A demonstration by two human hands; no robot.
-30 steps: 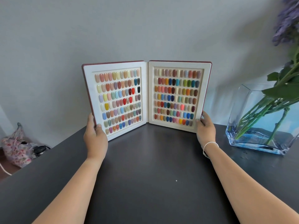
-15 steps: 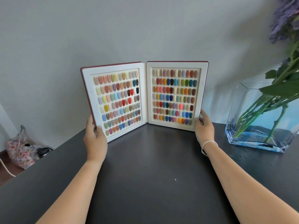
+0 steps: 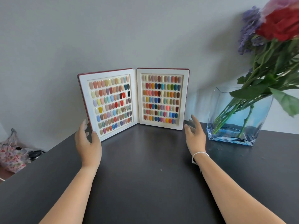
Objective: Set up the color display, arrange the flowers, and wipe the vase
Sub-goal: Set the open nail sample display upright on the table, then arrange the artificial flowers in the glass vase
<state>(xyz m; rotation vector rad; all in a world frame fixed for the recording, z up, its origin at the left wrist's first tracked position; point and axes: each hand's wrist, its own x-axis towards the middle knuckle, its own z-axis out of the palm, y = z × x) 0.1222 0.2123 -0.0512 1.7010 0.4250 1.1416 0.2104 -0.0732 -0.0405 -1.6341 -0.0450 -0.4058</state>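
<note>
Color display: My color display (image 3: 134,101) stands open like a book on the dark table (image 3: 145,183), near the wall. The two halves make a bent shape, and I think that is why it can stand up with nobody holding it.
Left hand: My left hand (image 3: 88,143) is open with loose fingers. My thumb is right at the bottom corner of the left half. I can't tell if it touches. I hold nothing.
Right hand: My right hand (image 3: 195,135) is open too, fingers spread. It is just beside the right half, not touching it, and it holds nothing.
Why like this: I think I keep both hands close in case it tips.
Vase: The glass vase (image 3: 234,126) sits on the table to my right, with water in it.
Flowers: The flowers (image 3: 278,25) lean out to the right. I think they need fixing next.
</note>
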